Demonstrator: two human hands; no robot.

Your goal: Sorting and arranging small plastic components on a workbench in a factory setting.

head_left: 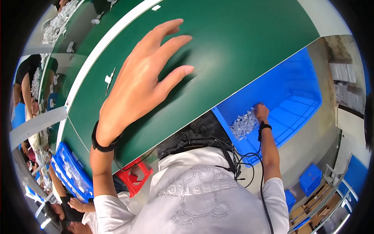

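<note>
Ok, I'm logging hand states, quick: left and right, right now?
Left hand: open, empty, over the smooth green tabletop.
Right hand: at small whitish pieces inside the blue plastic bin; grip cannot be told.

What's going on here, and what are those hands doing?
A person's right hand is down in a big blue bin, at a pile of little whitish pieces. It's too small to tell whether its grip holds any. The left hand is open and empty over the green table, where a small white piece lies nearby.
</note>
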